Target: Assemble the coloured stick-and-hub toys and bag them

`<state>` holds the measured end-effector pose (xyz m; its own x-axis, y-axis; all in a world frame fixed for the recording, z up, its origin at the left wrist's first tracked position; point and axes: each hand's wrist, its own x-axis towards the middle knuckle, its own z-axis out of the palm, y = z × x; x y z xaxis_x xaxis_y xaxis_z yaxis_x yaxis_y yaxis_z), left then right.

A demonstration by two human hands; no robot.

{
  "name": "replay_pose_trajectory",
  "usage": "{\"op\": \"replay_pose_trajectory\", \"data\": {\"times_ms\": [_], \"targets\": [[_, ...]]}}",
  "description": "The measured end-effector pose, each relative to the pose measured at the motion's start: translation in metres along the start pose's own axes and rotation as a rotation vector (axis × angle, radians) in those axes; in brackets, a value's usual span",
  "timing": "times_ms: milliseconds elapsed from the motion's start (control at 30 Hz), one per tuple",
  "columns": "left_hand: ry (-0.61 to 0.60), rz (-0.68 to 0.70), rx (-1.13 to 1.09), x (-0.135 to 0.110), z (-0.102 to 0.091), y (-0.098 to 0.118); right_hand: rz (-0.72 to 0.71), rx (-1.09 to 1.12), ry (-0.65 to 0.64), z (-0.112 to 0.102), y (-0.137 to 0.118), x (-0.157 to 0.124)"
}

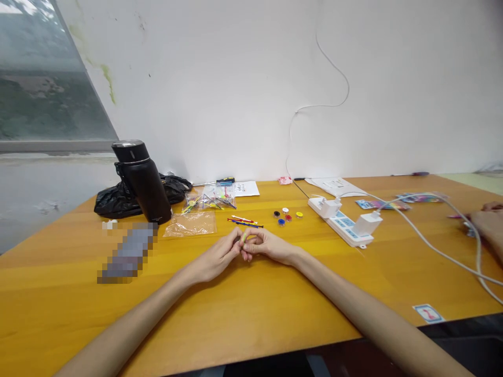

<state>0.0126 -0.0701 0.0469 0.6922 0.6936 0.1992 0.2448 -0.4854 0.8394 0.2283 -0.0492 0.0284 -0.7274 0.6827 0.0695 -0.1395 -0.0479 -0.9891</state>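
My left hand [220,255] and my right hand [271,245] meet above the middle of the table, fingertips pinched together. Between them shows a bit of a small yellow-green piece [244,238], mostly covered by the fingers; its kind I cannot make out. Just beyond the hands lie several thin plastic sticks [245,222] in red, white and blue. Farther right are several small round discs, among them a blue disc [281,222] and a yellow disc [299,214]. Behind to the left, a clear bag [210,198] holds more coloured pieces, with a flat clear wrapper [192,224] in front of it.
A black bottle [143,183] stands by a black plastic bag [113,201] at left, near a blurred-out flat object [128,254]. A power strip [341,225] with chargers and a looping white cable [436,256] lies right. Another person's hand [489,225] is at the right edge.
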Motion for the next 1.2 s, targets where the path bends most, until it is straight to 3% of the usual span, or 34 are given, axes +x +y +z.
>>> {"op": "replay_pose_trajectory", "data": {"times_ms": [733,1200], "targets": [[-0.089,0.003,0.06,-0.002,-0.001,0.009,0.023,-0.062,-0.13,0.001,-0.006,0.0],[-0.145,0.004,0.013,-0.001,-0.002,0.007,0.022,-0.088,-0.139,0.003,-0.01,-0.002]]}}
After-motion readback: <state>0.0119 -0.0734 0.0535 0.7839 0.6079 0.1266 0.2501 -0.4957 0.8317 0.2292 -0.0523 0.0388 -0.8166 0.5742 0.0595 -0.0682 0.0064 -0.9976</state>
